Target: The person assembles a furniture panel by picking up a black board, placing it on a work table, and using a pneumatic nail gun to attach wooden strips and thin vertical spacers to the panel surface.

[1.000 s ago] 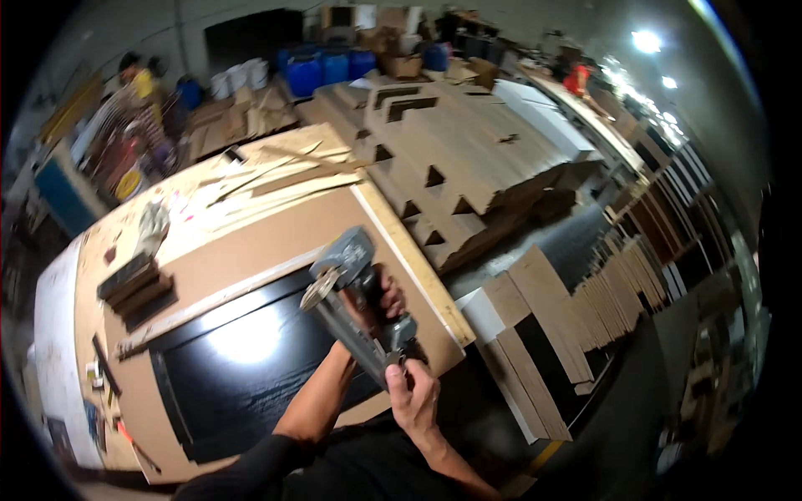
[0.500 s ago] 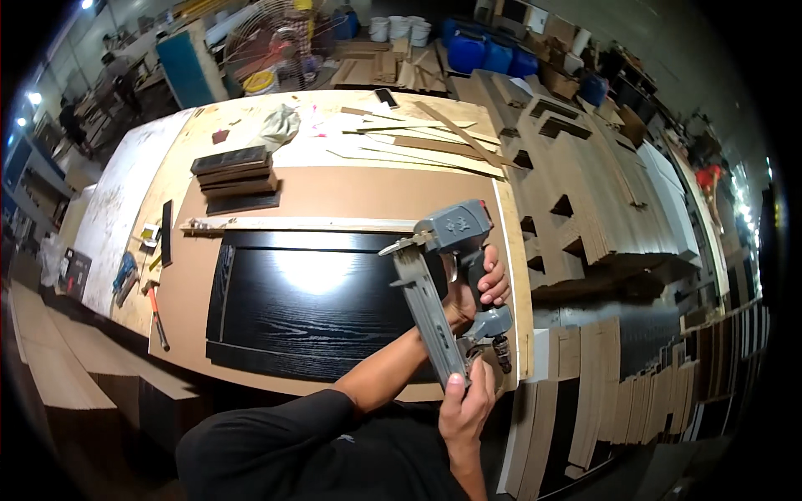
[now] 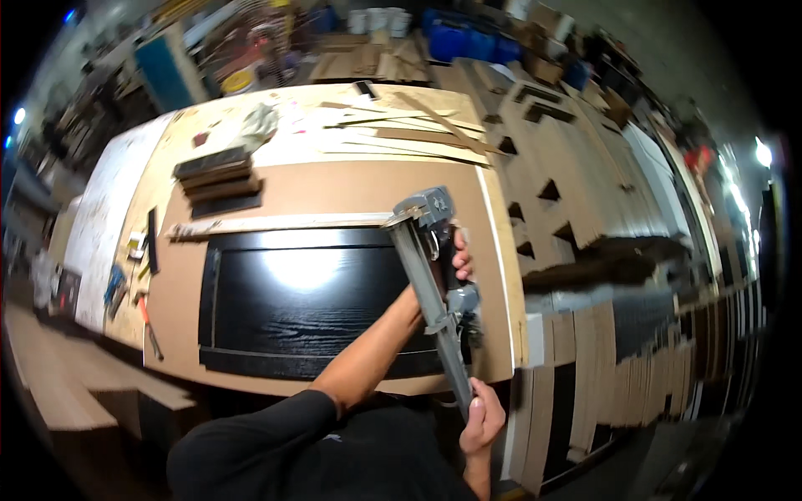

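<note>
Nail gun [image 3: 432,299] in left hand [image 3: 461,257] and right hand [image 3: 484,417]

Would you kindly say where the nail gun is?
The nail gun is right of centre in the head view, held by the left hand and right hand, near the black panel.

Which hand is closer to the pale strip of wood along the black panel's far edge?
Left. The left hand, gripping the grey nail gun, is to the right of the pale strip; the right hand, at the tool's lower end, is farther off, lower in the picture.
</note>
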Available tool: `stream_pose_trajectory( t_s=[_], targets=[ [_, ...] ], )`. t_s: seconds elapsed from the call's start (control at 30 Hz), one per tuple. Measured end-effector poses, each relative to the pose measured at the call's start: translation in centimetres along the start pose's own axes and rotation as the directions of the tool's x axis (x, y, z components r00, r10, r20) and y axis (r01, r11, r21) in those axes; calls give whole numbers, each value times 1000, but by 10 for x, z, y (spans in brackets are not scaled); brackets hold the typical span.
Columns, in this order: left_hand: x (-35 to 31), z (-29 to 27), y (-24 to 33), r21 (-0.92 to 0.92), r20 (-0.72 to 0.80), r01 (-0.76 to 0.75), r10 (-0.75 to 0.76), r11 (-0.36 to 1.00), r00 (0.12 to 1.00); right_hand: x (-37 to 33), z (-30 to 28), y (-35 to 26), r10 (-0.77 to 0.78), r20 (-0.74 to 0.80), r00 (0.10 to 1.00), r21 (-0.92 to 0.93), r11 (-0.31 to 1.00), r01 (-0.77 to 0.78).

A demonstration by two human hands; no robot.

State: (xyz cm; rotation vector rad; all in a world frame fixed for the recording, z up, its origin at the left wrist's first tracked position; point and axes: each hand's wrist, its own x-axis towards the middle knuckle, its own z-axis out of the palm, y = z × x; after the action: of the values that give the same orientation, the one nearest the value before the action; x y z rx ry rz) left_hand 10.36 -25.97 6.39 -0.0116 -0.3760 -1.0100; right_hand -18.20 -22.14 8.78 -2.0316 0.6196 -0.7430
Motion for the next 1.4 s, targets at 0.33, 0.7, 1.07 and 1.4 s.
stream_pose_trajectory(
  t_s=[0.33, 0.7, 1.07, 1.4],
  targets=[
    [3, 52, -104, 782, -596, 565, 49, 263, 802, -53, 10, 89, 796, 171, 581, 953, 16, -302],
    [-62, 17, -52, 285, -710, 359, -56, 889, 702, -39, -30, 24, 485, -21, 874, 547, 738, -396],
    [-269, -17, 111, 341, -780, -47, 310, 939, 544, -41, 83, -48, 390, 593, 704, 6, 873, -488],
    [-499, -46, 335, 696, -596, 629, 768, 348, 235, -70, 163, -107, 256, 724, 641, -27, 939, -344]
  ],
)
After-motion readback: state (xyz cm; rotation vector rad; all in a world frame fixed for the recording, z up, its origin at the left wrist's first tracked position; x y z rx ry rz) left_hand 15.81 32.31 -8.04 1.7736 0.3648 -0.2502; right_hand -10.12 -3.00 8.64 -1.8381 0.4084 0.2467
